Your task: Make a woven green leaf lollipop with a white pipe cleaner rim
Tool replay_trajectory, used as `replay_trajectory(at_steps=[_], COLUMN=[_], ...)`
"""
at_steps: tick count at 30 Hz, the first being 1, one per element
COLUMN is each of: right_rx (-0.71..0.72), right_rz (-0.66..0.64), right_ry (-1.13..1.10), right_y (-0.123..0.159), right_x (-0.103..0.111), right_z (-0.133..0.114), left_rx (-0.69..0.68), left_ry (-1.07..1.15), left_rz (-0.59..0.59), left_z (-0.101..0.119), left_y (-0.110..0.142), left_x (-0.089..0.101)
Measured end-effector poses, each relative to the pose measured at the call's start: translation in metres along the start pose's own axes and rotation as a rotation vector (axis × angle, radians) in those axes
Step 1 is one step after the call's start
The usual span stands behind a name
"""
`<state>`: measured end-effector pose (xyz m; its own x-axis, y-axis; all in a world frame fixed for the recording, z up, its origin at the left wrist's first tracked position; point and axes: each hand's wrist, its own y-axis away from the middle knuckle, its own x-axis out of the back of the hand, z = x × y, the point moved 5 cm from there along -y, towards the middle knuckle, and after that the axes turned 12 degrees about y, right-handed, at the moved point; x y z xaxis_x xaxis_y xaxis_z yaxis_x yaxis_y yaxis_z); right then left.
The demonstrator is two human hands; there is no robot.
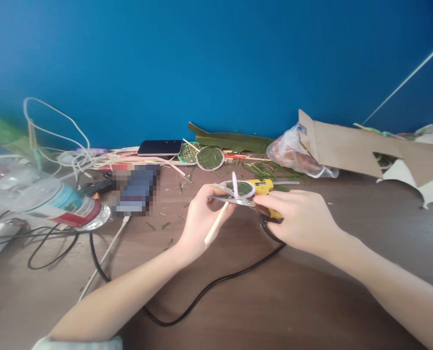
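Observation:
My left hand (201,214) is closed around a small round fan (246,188) with a green leafy face, a pink rim and a pale stick handle pointing down towards me. A pink strip (234,182) stands up at the fan's near edge. In my right hand (298,218) is a pair of scissors (243,201) with dark handles. Their metal blades lie across the near side of the fan, at the foot of the pink strip; whether they touch it I cannot tell. Just behind my right fingers lies a yellow glue gun (264,185), partly covered by that hand.
Two similar round pieces, one pink-rimmed (209,158), lie near the blue wall beside a black phone (160,147) and long leaves (234,141). Leftward are a blurred-out device (136,189), a plastic bottle (70,204) and cables. Cut cardboard (355,146) stands right; a black cord (209,289) crosses the table.

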<state>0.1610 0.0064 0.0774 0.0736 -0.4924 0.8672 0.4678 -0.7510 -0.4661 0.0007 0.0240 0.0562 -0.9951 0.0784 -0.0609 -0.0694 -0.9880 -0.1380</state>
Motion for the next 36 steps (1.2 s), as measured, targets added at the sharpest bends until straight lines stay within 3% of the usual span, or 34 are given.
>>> replay_trajectory(at_steps=[15,22,30,36], right_rx=[0.007,-0.001,-0.035,-0.009], right_rz=[0.006,-0.001,-0.112,-0.081], right_ry=[-0.014,-0.043,-0.093,-0.126], right_y=[0.0004,-0.0005,-0.0014,-0.0007], right_x=[0.0,0.0002,-0.0032,-0.0038], right_z=[0.0016,0.0023,0.0018,0.0026], left_rx=[0.031,0.009,-0.032,-0.024], left_ry=[0.112,0.081,0.01,0.039], left_rz=[-0.004,-0.017,-0.02,-0.03], left_z=[-0.0049,-0.0053,-0.0036,-0.0069], left_y=[-0.001,-0.0013,-0.0013,-0.0016], left_x=[-0.0011,-0.0005,0.0003,0.001])
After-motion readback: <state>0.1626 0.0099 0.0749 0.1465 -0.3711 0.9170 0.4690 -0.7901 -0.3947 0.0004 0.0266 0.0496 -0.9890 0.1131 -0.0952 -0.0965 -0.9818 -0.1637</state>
